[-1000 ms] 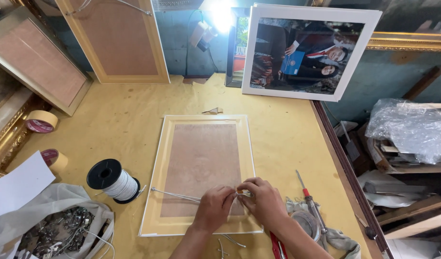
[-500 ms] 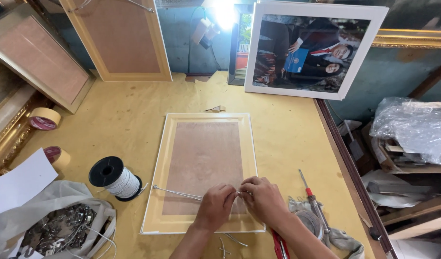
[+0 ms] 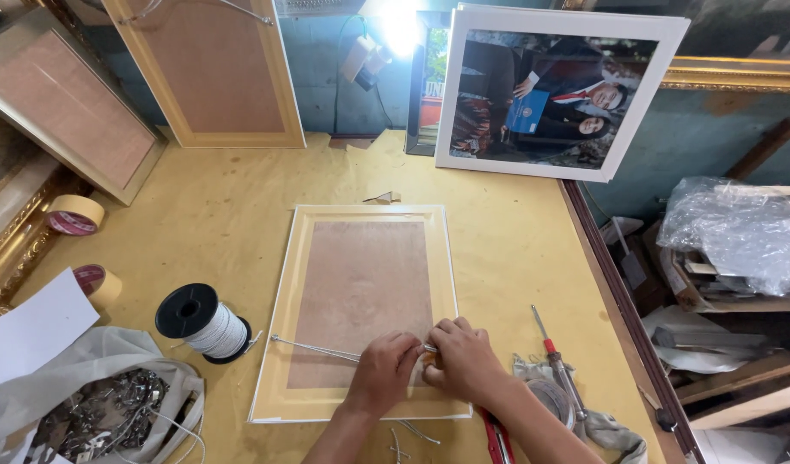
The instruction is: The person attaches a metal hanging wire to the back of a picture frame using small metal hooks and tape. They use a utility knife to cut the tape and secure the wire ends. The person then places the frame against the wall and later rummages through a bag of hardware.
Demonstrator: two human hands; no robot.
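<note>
The picture frame (image 3: 361, 309) lies face down in the lower middle of the view on a yellowish worktable (image 3: 240, 206), its brown backing board turned up inside a pale cream border. It looks flat, stiff and fairly light, but if there is glass on the hidden side it would be fragile, so the safest places to take hold would probably be the long outer edges, with a hand on each side, rather than the thin backing board, which could flex. Across its lower part runs a thin white cord (image 3: 313, 348), stretched from a point near the frame's left edge towards the hands; it looks limp and slick, something best gripped by pinching. The left hand (image 3: 385, 371) and the right hand (image 3: 462, 361) sit close together at the frame's lower right, fingers curled and pressed over one small spot where the cord ends; they seem to be pinching the cord or a small fitting there, though what exactly lies between the fingertips is hidden. To the left of the frame, in the lower left of the view, stands a spool of white cord (image 3: 204, 322) with a black top, and beside it an open bag of small metal parts (image 3: 103, 412). A red-handled screwdriver (image 3: 557, 361) lies on the table just right of the right hand, near a crumpled rag (image 3: 610, 430).
</note>
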